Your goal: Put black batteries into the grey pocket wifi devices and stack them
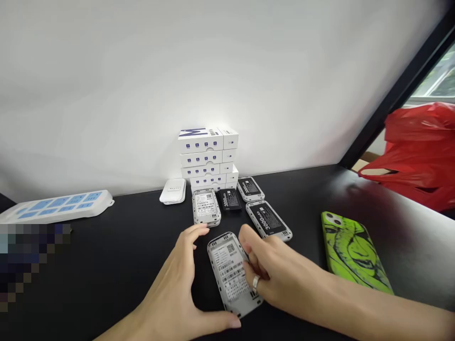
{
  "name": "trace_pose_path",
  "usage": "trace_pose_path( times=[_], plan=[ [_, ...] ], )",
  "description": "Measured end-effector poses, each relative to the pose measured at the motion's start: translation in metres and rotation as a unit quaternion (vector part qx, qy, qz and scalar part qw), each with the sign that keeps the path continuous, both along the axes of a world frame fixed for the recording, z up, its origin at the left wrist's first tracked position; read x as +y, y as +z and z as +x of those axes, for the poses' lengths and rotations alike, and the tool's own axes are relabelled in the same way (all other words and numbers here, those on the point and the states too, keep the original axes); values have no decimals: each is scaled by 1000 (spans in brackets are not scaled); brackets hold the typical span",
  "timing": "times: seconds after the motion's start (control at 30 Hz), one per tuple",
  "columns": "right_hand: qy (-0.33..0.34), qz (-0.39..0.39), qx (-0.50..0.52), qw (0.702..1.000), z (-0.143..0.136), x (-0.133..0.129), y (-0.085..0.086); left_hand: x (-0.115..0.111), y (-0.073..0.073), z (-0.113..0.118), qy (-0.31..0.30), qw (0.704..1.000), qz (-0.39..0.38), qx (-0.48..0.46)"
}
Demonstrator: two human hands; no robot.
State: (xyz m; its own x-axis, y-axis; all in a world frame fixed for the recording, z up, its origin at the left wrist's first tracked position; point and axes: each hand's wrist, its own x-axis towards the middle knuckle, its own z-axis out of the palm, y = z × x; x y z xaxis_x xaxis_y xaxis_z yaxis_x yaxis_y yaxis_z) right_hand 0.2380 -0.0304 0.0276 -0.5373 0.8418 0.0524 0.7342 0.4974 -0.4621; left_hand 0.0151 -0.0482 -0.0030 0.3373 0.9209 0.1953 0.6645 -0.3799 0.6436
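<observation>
An open white device shell (227,272) with a label and barcodes lies tilted on the black table, its battery bay bare. My left hand (181,284) is at its left, thumb and fingers spread apart, the thumb at the shell's lower edge. My right hand (266,265), with a ring, has curled fingers over the shell's right side; what the fingertips hold, if anything, is hidden. Beyond are a stack of similar shells (206,207), a loose black battery (229,200), and two shells with batteries in them (269,219), (250,188).
White boxes (202,158) are stacked against the wall, with white covers (173,191) to their left. A power strip (60,207) lies far left on the black table (135,246). At the right are a green patterned phone (355,251) and red plastic bags (419,151).
</observation>
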Motion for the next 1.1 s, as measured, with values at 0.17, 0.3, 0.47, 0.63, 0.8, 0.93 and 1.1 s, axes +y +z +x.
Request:
trace_pose_path(
  times=[0.17, 0.3, 0.47, 0.63, 0.8, 0.93, 1.1],
  plan=[
    [99, -90, -17, 991, 1, 33, 15, 0, 6, 1, -27, 998, -40, 30],
    [91, 95, -9, 991, 13, 97, 25, 0, 9, 0, -44, 997, -49, 35],
    [92, 87, -101, 987, 17, 136, 14, -1, 7, -2, -52, 998, -27, 30],
    [79, 65, -97, 990, 14, 127, 16, -1, 6, -2, -57, 998, -19, 19],
    [27, 32, -50, 998, 20, 112, 20, 0, 6, -1, -54, 998, -22, 18],
    [39, 17, 5, 999, 20, 89, 24, 0, 5, -1, -57, 998, -34, 10],
    [111, -45, 19, 993, 3, 54, 23, 0, 3, -1, -48, 998, -25, -11]
  ],
)
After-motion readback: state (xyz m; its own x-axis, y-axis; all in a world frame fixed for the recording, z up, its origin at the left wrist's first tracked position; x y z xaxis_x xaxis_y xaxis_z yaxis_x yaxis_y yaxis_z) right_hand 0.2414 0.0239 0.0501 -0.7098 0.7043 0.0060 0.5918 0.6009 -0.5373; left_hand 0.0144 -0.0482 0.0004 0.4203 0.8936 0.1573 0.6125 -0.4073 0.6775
